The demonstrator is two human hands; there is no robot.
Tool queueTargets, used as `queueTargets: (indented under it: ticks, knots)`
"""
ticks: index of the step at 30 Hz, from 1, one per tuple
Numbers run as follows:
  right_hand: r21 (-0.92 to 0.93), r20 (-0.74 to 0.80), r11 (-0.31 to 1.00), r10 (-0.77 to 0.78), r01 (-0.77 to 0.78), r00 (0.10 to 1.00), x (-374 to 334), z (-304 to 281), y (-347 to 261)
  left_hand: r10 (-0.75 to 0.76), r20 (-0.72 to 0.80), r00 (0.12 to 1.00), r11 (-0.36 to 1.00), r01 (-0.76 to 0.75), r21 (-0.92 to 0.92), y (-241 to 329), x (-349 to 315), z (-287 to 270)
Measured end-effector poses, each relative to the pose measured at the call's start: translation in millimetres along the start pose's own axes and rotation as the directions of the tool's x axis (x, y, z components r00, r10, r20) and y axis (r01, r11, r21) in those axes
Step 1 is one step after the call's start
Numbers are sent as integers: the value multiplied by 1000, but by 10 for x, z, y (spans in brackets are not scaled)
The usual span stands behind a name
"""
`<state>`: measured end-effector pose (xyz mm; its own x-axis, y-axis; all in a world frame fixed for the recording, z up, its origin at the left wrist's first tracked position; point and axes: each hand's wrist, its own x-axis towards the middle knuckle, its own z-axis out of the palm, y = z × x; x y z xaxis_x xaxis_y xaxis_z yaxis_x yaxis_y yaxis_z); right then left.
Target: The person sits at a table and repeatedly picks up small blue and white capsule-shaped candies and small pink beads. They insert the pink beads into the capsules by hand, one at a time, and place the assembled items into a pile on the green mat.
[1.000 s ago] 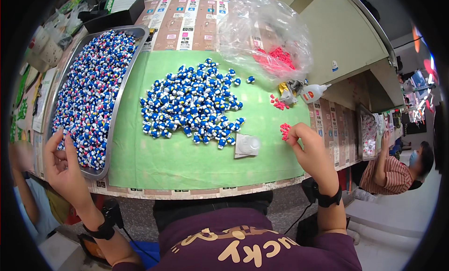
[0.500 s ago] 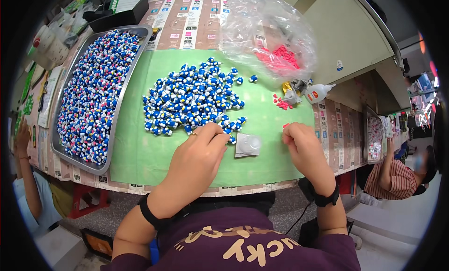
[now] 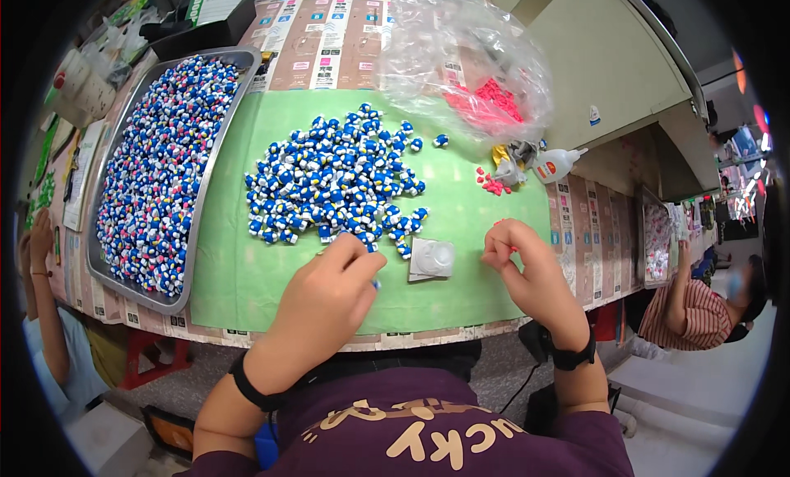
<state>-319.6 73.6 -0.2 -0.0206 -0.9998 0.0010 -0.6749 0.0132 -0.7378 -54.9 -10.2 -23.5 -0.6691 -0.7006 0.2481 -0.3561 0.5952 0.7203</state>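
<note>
Blue-and-white small pieces [image 3: 333, 185] lie heaped on the green mat [image 3: 247, 279] at the centre of your desk [image 3: 329, 41]. Your left hand [image 3: 329, 292] has swung in from the metal tray [image 3: 107, 271] at nine o'clock, where it was a second ago, and now sits at the heap's six o'clock edge, fingers pinched shut on what looks like one blue piece; the hand hides most of it. That puts a fresh piece in front of you. Your right hand [image 3: 514, 259], at four o'clock from the heap, has barely shifted and stays curled on a small pink part [image 3: 504, 224] that just peeks out at the fingertips. Between your hands lies a small clear packet [image 3: 433, 259]. At one o'clock sit loose pink bits [image 3: 491, 183], a glue bottle [image 3: 555, 162] and a clear plastic bag [image 3: 465, 61] holding more pink parts.
</note>
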Motion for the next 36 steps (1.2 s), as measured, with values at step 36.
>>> queueTargets:
  ticks: [36]
  knots:
    - [381, -38, 861, -349, 336, 936, -71, 281, -746, -108, 374, 921, 360, 387, -849, 256, -54, -183]
